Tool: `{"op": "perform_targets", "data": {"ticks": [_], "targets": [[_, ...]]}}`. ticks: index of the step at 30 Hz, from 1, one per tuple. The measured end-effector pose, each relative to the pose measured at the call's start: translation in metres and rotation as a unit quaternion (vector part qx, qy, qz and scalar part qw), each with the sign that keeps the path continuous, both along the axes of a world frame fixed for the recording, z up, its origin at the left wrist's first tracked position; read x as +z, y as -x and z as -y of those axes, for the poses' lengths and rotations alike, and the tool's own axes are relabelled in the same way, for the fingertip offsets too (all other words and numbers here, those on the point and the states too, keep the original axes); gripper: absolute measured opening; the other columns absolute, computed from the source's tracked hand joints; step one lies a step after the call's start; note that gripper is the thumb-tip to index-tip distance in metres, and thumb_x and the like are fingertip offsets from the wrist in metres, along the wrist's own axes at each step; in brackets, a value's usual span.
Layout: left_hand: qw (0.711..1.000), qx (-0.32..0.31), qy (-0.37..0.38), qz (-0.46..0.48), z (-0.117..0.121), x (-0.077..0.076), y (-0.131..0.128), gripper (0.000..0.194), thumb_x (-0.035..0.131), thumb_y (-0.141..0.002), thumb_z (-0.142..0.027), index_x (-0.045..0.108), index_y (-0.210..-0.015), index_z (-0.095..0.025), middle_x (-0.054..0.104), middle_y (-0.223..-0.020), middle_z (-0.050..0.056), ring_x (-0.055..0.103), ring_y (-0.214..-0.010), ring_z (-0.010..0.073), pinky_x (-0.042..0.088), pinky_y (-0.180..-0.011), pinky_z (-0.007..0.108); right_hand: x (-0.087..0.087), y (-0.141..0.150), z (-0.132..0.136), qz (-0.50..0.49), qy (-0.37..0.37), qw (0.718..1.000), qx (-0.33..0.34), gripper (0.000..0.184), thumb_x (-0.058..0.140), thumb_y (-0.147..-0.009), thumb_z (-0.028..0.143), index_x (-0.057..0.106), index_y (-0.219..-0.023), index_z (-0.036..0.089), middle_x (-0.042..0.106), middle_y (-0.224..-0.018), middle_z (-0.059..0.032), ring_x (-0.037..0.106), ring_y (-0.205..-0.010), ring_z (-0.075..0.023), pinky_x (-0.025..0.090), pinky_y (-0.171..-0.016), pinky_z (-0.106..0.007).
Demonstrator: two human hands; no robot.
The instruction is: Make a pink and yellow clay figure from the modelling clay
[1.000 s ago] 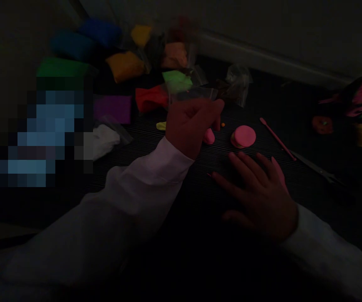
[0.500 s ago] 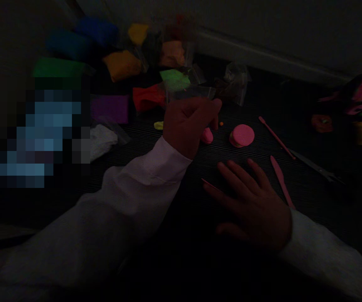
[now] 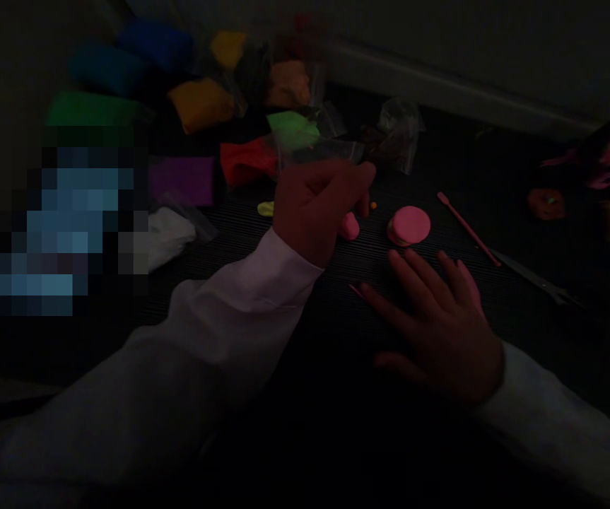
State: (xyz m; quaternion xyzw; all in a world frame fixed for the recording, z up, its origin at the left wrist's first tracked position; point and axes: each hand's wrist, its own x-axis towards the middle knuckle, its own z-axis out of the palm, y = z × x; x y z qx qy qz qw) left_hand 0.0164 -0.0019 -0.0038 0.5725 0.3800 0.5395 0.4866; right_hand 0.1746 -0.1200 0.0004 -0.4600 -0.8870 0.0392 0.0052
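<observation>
Thin pink strand (image 3: pixel 356 290) on the dark table (image 3: pixel 331 304), one end showing past the index finger of the right hand (image 3: pixel 440 325); rest hidden under the hand. Right grip: wide open, palm down, fingers spread, pinching nothing. Likely laid flat so pressure spreads along the strand; whether the palm touches it, can't tell.

Left hand (image 3: pixel 320 205): fingers curled in, thumb up against the forefinger, grip looks closed; anything inside, can't tell. Held off to the side, probably to leave the right hand room. Pink lump (image 3: pixel 350 227) shows just below it; contact unclear. Orange bead (image 3: pixel 373 205) near its fingertips.

Round pink-topped piece (image 3: pixel 409 223), paler layer underneath, sits just beyond the right fingertips, seemingly set aside within reach. Pink knife-shaped tool (image 3: pixel 470 281) partly behind the right hand, pink rod tool (image 3: pixel 468 227) beyond, scissors (image 3: pixel 530 276) further right; all lying on that side, presumably handy for the right hand. Yellow piece (image 3: pixel 265 208) left of the left hand.

Red bag (image 3: pixel 246 162), purple pack (image 3: pixel 182 180), other coloured packs pushed back, likely to keep the front usable. Picture very dark; far-left patch pixelated.
</observation>
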Motion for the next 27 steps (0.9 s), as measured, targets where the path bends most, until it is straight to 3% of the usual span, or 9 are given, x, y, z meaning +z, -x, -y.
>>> {"op": "perform_targets", "data": {"ticks": [4, 8, 12, 16, 21, 25, 27], "targets": [[1.000, -0.017, -0.009, 0.007, -0.0020, -0.0026, 0.0013, 0.033, 0.053, -0.077, -0.033, 0.057, -0.047, -0.019, 0.044, -0.033, -0.003, 0.043, -0.029, 0.0083, 0.024, -0.032, 0.027, 0.0006, 0.0012, 0.0019, -0.001, 0.020, 0.999, 0.040, 0.068, 0.031, -0.077, 0.064, 0.023, -0.135, 0.030, 0.017, -0.145, -0.0109, 0.015, -0.132, -0.0288, 0.011, -0.102, -0.056], [1.000, -0.011, -0.005, -0.006, -0.0016, -0.0038, 0.0015, 0.036, 0.050, -0.079, -0.036, 0.056, -0.048, -0.018, 0.044, -0.034, -0.003, 0.045, -0.031, 0.0094, 0.027, -0.033, 0.026, 0.0008, 0.0001, 0.0016, 0.004, -0.003, 1.000, -0.004, 0.069, 0.034, -0.075, 0.065, 0.024, -0.134, 0.031, 0.016, -0.145, -0.0127, 0.012, -0.132, -0.0310, 0.011, -0.101, -0.058], [1.000, -0.003, -0.006, -0.010, -0.0001, -0.0038, 0.0011, 0.035, 0.051, -0.078, -0.036, 0.056, -0.049, -0.017, 0.044, -0.036, -0.002, 0.046, -0.032, 0.0102, 0.027, -0.033, 0.025, 0.0006, 0.0005, 0.0021, -0.003, 0.013, 0.999, 0.041, 0.068, 0.031, -0.076, 0.065, 0.022, -0.135, 0.030, 0.017, -0.145, -0.0103, 0.013, -0.132, -0.0285, 0.011, -0.102, -0.056], [1.000, -0.002, -0.007, -0.008, -0.0005, -0.0033, 0.0009, 0.036, 0.051, -0.078, -0.036, 0.055, -0.047, -0.017, 0.045, -0.036, -0.002, 0.045, -0.031, 0.0101, 0.025, -0.032, 0.024, 0.0011, 0.0014, 0.0026, 0.000, 0.001, 1.000, -0.015, 0.068, 0.034, -0.075, 0.065, 0.026, -0.133, 0.031, 0.016, -0.145, -0.0116, 0.012, -0.132, -0.0294, 0.009, -0.102, -0.056], [1.000, -0.008, 0.007, -0.017, -0.0012, -0.0032, 0.0015, 0.036, 0.051, -0.077, -0.039, 0.054, -0.048, -0.018, 0.045, -0.036, -0.003, 0.044, -0.031, 0.0099, 0.027, -0.035, 0.025, 0.0007, 0.0005, 0.0012, -0.007, 0.016, 0.999, 0.030, 0.068, 0.031, -0.076, 0.065, 0.025, -0.134, 0.031, 0.018, -0.145, -0.0101, 0.014, -0.132, -0.0281, 0.010, -0.102, -0.055], [1.000, -0.008, 0.006, -0.013, -0.0012, -0.0038, 0.0014, 0.037, 0.050, -0.078, -0.039, 0.054, -0.047, -0.018, 0.045, -0.036, -0.003, 0.045, -0.032, 0.0105, 0.028, -0.035, 0.025, 0.0005, -0.0013, -0.0003, 0.003, -0.006, 1.000, -0.021, 0.067, 0.033, -0.075, 0.065, 0.029, -0.133, 0.030, 0.016, -0.145, -0.0123, 0.013, -0.132, -0.0305, 0.010, -0.101, -0.057], [1.000, -0.002, 0.000, -0.010, -0.0015, -0.0041, 0.0012, 0.038, 0.050, -0.078, -0.040, 0.054, -0.047, -0.018, 0.045, -0.035, -0.003, 0.045, -0.032, 0.0106, 0.029, -0.036, 0.026, 0.0002, 0.0002, 0.0011, 0.001, 0.004, 1.000, -0.001, 0.068, 0.031, -0.076, 0.065, 0.027, -0.133, 0.031, 0.017, -0.145, -0.0112, 0.013, -0.132, -0.0298, 0.010, -0.101, -0.057]]}}
